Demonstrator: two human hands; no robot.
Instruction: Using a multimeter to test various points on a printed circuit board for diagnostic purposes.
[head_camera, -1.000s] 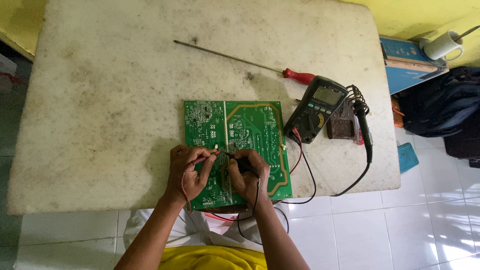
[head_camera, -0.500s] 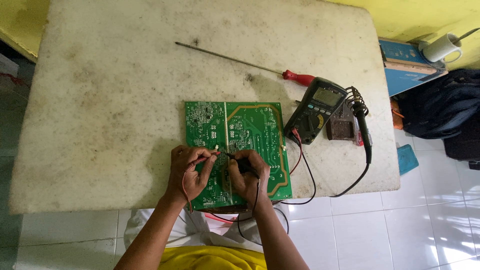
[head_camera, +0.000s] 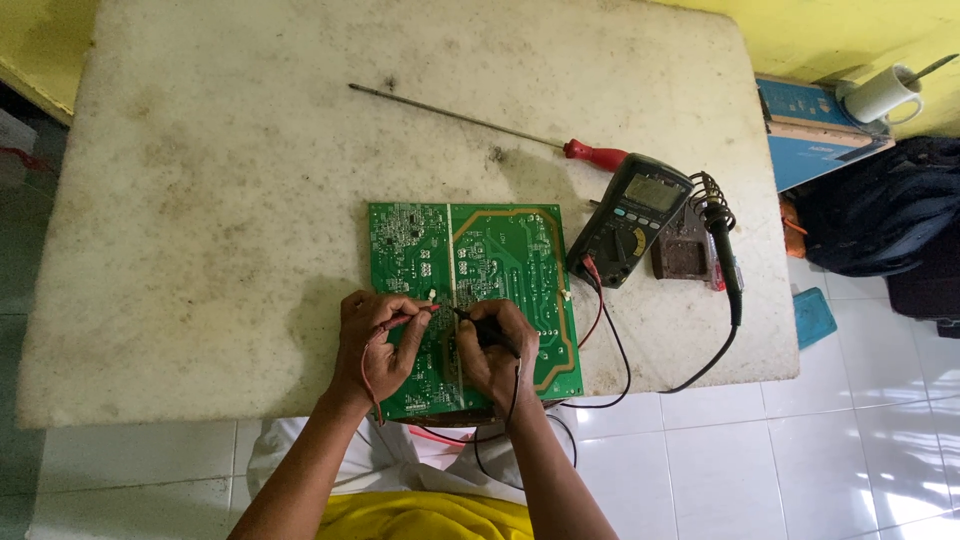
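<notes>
A green circuit board (head_camera: 500, 250) lies solder side up near the front edge of a stained white table (head_camera: 250, 200). My left hand (head_camera: 375, 345) pinches a red test probe whose tip touches the board's middle. Beside it, my right hand (head_camera: 495, 350) grips a black test probe, tip also on the board. Red and black leads run from the probes to a dark multimeter (head_camera: 630, 220) propped just right of the board.
A long red-handled screwdriver (head_camera: 480, 125) lies behind the board. A soldering iron on its stand (head_camera: 715, 245) sits right of the meter. Off the table's right edge are a blue box (head_camera: 810, 130), a white mug (head_camera: 880, 92) and a dark bag (head_camera: 880, 220).
Both hands stay on the board with the probes; only very slight shifts of the fingers and the camera show.
</notes>
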